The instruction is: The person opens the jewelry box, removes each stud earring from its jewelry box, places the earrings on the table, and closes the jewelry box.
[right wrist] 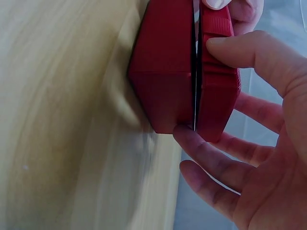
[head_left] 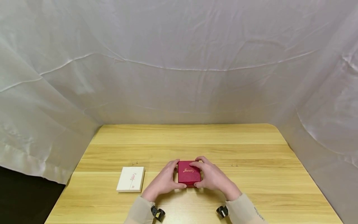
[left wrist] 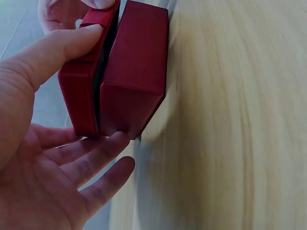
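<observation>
A dark red jewelry box point(head_left: 189, 171) with gold lettering on top sits on the table between both hands. In the left wrist view a narrow dark gap separates its lid point(left wrist: 79, 98) from the base point(left wrist: 136, 48). From the left side, my left hand point(head_left: 165, 179) holds the lid, thumb on the near face and fingers at the side. My right hand point(head_left: 212, 176) grips the lid from the right, its thumb near a ribbed band point(right wrist: 216, 27) on the front. One right finger lies over the top in the head view. The box's inside is hidden.
A white flat box point(head_left: 130, 179) with a pink flower print lies on the wooden table point(head_left: 237, 146), left of the hands. Pale cloth point(head_left: 179, 90) hangs behind the table and at both sides. A dark area point(head_left: 25, 196) lies beyond the left edge.
</observation>
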A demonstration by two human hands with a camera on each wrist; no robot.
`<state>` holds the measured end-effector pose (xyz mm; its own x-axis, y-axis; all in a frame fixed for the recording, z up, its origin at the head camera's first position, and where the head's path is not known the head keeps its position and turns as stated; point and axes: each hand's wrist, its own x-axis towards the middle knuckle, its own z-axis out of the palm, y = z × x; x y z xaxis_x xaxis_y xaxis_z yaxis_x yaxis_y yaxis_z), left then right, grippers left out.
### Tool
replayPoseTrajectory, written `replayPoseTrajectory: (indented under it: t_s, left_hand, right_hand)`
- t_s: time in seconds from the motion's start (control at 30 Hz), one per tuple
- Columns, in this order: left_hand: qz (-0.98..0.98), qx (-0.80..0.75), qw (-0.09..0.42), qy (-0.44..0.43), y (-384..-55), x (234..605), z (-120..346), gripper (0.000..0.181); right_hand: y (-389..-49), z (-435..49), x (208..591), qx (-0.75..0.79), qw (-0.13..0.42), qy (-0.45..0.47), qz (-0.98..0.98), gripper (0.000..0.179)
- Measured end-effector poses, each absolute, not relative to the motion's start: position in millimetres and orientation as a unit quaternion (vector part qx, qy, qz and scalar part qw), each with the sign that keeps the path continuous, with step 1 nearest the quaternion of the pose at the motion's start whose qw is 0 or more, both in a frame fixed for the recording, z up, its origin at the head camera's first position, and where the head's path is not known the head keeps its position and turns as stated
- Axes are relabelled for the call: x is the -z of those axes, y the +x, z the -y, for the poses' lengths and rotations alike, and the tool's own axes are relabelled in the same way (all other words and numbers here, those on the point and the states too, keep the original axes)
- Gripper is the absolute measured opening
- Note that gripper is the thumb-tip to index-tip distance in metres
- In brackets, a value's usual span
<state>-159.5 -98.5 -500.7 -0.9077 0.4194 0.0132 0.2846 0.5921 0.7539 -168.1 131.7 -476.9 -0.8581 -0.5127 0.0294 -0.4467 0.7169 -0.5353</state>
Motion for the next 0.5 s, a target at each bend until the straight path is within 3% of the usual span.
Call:
replayPoseTrajectory:
  t_s: [0.5]
  left_hand:
    - [-0.894, -0.39, 0.094, 0.198, -158.3, 504.2, 99.4, 0.102]
  right_hand:
    - [-163.9, -129.0, 481.7, 0.264, 0.061, -0.256, -0.928, 0.072]
